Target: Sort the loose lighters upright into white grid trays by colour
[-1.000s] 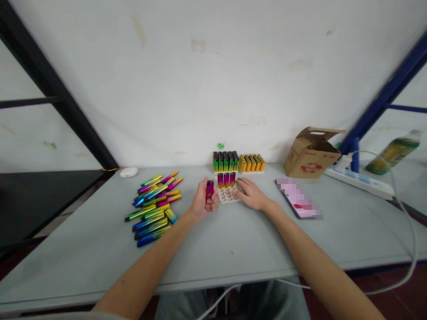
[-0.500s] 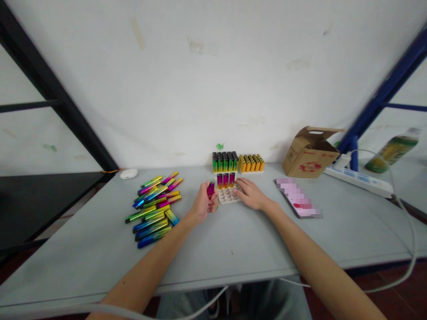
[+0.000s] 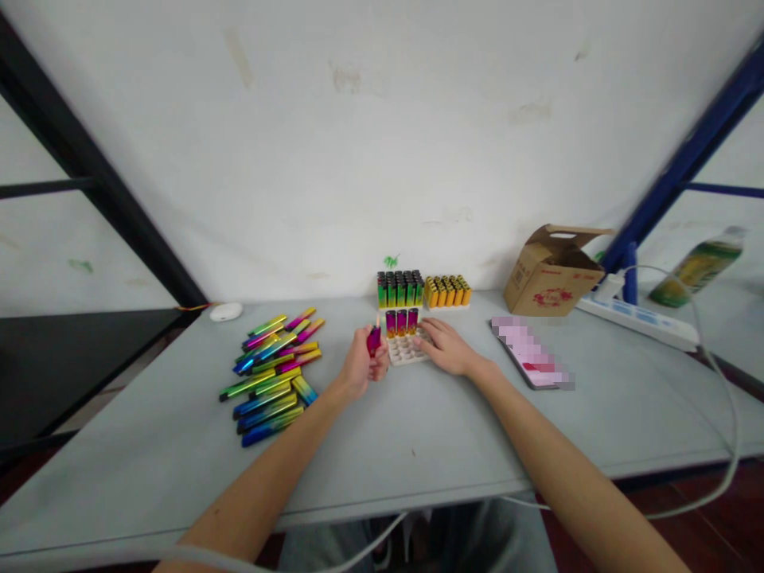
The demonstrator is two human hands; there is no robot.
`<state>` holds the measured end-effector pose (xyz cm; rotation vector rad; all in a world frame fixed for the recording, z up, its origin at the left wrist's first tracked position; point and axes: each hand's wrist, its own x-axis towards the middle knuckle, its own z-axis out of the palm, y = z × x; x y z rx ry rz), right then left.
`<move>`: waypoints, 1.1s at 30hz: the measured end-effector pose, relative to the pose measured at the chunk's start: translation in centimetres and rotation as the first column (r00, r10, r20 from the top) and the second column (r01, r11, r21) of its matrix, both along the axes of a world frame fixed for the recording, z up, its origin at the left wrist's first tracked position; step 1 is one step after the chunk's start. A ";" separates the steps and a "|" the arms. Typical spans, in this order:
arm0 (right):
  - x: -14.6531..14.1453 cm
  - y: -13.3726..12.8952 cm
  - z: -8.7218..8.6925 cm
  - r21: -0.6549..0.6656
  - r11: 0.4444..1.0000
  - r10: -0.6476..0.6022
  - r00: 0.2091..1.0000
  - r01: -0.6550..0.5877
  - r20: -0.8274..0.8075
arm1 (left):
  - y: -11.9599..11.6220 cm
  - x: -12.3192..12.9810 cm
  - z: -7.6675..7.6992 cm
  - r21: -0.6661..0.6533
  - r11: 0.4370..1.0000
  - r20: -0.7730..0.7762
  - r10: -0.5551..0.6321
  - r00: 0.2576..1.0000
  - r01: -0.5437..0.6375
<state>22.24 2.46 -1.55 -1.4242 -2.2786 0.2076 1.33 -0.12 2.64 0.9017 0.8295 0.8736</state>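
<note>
Small magenta plastic lighter (image 3: 374,341) is gripped upright in left hand (image 3: 360,368), just left of white slotted tray (image 3: 407,350); right hand (image 3: 449,347) rests flat, unclenched, on tray. Likely light, rigid, smooth; best held mid-body.

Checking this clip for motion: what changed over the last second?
The left hand kept hold of the pink lighter; a small flame now shows at its top, absent earlier. The right hand stayed resting on the white tray. The three lighters standing in the tray and the pile of lighters did not move.
</note>
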 end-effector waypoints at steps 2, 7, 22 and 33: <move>0.0 0.0 0.1 -0.002 1.000 0.002 1.000 -0.002 0.008 | 0.0 0.0 0.0 -0.003 1.000 0.003 -0.006 1.000 0.006; -0.1 -0.2 0.2 0.008 1.000 -0.011 1.000 0.011 -0.002 | 0.0 0.0 0.0 0.002 1.000 0.014 -0.012 1.000 0.012; 0.0 0.0 0.0 0.010 1.000 0.003 1.000 -0.003 -0.001 | 0.2 -0.1 -0.2 0.003 1.000 0.041 -0.020 0.999 0.020; -0.1 0.1 -0.2 0.062 0.998 -0.017 0.996 0.023 -0.087 | 0.1 -0.3 0.2 0.077 0.995 0.214 0.045 0.976 -0.063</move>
